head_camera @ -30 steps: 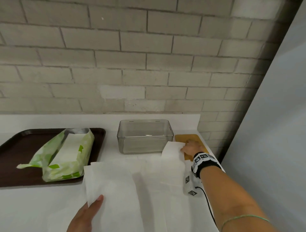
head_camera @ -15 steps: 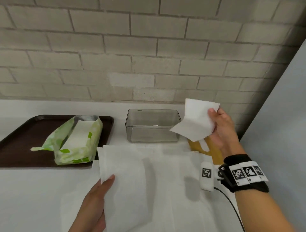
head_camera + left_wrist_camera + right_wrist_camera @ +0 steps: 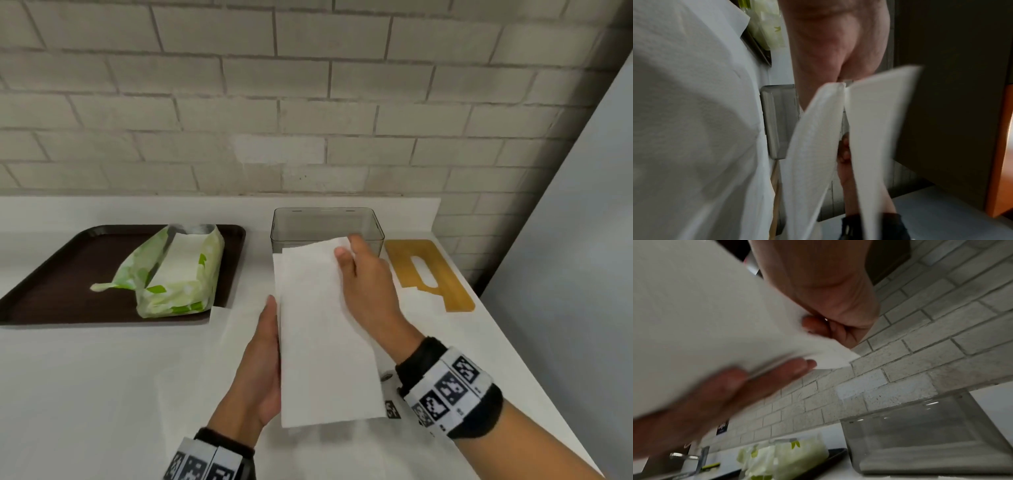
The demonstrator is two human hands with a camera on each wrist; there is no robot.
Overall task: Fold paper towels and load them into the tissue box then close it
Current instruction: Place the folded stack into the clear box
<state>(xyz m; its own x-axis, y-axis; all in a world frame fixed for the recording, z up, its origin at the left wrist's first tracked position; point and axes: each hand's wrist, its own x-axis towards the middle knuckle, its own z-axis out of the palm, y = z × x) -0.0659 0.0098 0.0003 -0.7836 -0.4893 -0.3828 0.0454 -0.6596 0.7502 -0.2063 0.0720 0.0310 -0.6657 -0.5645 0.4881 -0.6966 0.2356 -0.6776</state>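
Folded paper towel (image 3: 322,329) — held above the desk (image 3: 85,377) before the clear tissue box (image 3: 327,226), gripped along its edge by the left hand (image 3: 263,359), far corner pinched by the right hand (image 3: 366,284). Wooden lid (image 3: 431,274) — laid beside the box.

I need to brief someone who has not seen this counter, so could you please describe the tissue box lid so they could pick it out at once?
Start at the brick wall and find the clear tissue box standing on the white counter below it. Directly to the right of that box, the lid lies flat on the counter near the right-hand edge. It is the only tan, wood-coloured piece there, a flat board with a rounded slot cut through its middle.
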